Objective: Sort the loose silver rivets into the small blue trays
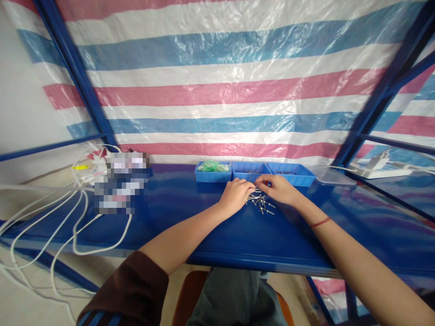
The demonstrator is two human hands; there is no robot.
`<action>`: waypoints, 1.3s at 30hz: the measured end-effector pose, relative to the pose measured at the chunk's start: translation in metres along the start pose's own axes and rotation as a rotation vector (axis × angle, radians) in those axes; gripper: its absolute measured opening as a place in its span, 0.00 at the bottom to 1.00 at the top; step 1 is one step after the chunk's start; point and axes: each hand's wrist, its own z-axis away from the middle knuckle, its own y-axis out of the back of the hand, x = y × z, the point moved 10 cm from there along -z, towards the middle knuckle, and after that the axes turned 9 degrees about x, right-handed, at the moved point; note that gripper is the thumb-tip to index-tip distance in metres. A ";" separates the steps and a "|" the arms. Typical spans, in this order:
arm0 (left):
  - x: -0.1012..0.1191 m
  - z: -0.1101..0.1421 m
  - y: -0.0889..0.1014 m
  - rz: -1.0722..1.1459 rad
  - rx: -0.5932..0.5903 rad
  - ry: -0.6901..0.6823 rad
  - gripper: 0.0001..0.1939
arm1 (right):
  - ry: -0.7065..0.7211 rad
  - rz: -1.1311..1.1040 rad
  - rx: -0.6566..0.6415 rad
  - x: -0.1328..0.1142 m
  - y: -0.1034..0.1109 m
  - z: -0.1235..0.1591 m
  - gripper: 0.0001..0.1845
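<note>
A small heap of silver blind rivets (263, 203) lies loose on the blue tabletop, between and in front of my hands. My left hand (237, 195) rests at the heap's left side, its fingers closed together, with metal shanks showing at the fingertips. From the right, my right hand (277, 188) meets it with thumb and forefinger pinched near the left fingertips. What exactly sits in that pinch is mostly hidden by the fingers. Just behind the hands stand a middle blue bin (249, 165) and a right blue bin (299, 174), each with small metal pieces inside.
A left blue bin (213, 178) holds green and clear plastic packets. White cables (76, 226) and a blurred-out stack of items (118, 185) occupy the left end. A clear flat lid (335, 175) and a white power strip (384, 168) are at right. Striped sheeting (217, 90) hangs behind.
</note>
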 end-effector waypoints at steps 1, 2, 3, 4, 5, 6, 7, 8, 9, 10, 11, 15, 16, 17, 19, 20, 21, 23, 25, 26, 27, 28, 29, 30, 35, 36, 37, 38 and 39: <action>0.000 -0.001 0.001 0.045 0.007 -0.001 0.11 | 0.009 -0.014 -0.021 -0.002 -0.002 0.001 0.12; 0.000 -0.001 0.002 0.090 0.017 0.000 0.11 | 0.018 -0.026 -0.038 -0.003 -0.004 0.002 0.12; 0.000 -0.002 0.004 0.131 0.031 0.003 0.10 | 0.026 -0.035 -0.052 -0.005 -0.005 0.002 0.12; 0.000 -0.002 0.006 0.167 0.052 0.007 0.10 | 0.033 -0.041 -0.062 -0.006 -0.006 0.003 0.11; 0.000 -0.003 0.009 0.198 0.076 0.006 0.09 | 0.038 -0.042 -0.069 -0.007 -0.007 0.004 0.11; 0.000 -0.003 0.012 0.226 0.102 0.004 0.09 | 0.041 -0.041 -0.077 -0.008 -0.007 0.004 0.10; 0.001 -0.003 0.015 0.248 0.126 0.002 0.09 | 0.041 -0.042 -0.083 -0.008 -0.008 0.005 0.09; 0.001 -0.004 0.017 0.266 0.148 0.002 0.09 | 0.037 -0.048 -0.087 -0.009 -0.009 0.005 0.08; 0.001 -0.004 0.020 0.281 0.170 0.009 0.09 | 0.032 -0.065 -0.091 -0.009 -0.010 0.005 0.07; 0.000 -0.005 0.022 0.298 0.193 0.023 0.08 | 0.026 -0.092 -0.097 -0.009 -0.012 0.005 0.07; -0.002 -0.005 0.025 0.323 0.215 0.044 0.08 | 0.024 -0.128 -0.105 -0.010 -0.014 0.006 0.07; -0.010 -0.006 0.030 0.485 0.293 0.153 0.07 | 0.031 -0.287 -0.115 -0.013 -0.021 0.005 0.13; -0.012 -0.006 0.031 0.524 0.308 0.174 0.08 | 0.025 -0.317 -0.099 -0.013 -0.021 0.004 0.14; -0.015 -0.007 0.032 0.556 0.323 0.193 0.08 | 0.013 -0.343 -0.074 -0.011 -0.020 0.003 0.16; -0.021 -0.007 0.033 0.596 0.351 0.230 0.08 | -0.024 -0.389 -0.006 -0.007 -0.014 0.000 0.17; -0.024 -0.006 0.033 0.604 0.361 0.249 0.08 | -0.047 -0.409 0.034 -0.005 -0.010 -0.001 0.17; -0.027 -0.006 0.032 0.603 0.365 0.267 0.08 | -0.072 -0.427 0.076 -0.002 -0.005 -0.002 0.18; -0.031 -0.005 0.028 0.590 0.345 0.291 0.08 | -0.121 -0.459 0.156 0.001 0.004 -0.003 0.18; -0.030 -0.005 0.023 0.574 0.300 0.297 0.08 | -0.157 -0.494 0.212 0.002 0.010 -0.003 0.19; -0.029 -0.004 0.020 0.570 0.278 0.297 0.09 | -0.168 -0.512 0.233 0.002 0.012 -0.002 0.19; -0.028 -0.004 0.017 0.567 0.257 0.294 0.09 | -0.177 -0.528 0.253 0.003 0.014 -0.002 0.20; -0.026 -0.004 0.015 0.567 0.238 0.289 0.10 | -0.184 -0.544 0.275 0.003 0.015 -0.001 0.20; -0.025 -0.004 0.013 0.567 0.218 0.284 0.11 | -0.188 -0.556 0.295 0.004 0.015 -0.001 0.20; -0.024 -0.004 0.010 0.566 0.196 0.279 0.11 | -0.191 -0.564 0.311 0.004 0.015 0.000 0.20; -0.021 -0.005 0.001 0.512 0.108 0.262 0.10 | -0.145 -0.567 0.297 -0.001 0.012 -0.001 0.18; -0.021 -0.005 0.001 0.512 0.113 0.260 0.09 | -0.131 -0.566 0.294 -0.003 0.012 -0.001 0.17; -0.021 -0.006 0.002 0.520 0.129 0.260 0.09 | -0.117 -0.562 0.298 -0.005 0.014 -0.001 0.17; -0.022 -0.006 0.005 0.534 0.153 0.263 0.08 | -0.105 -0.556 0.306 -0.006 0.016 -0.001 0.17; -0.023 -0.006 0.008 0.546 0.184 0.269 0.07 | -0.095 -0.548 0.316 -0.007 0.019 -0.001 0.17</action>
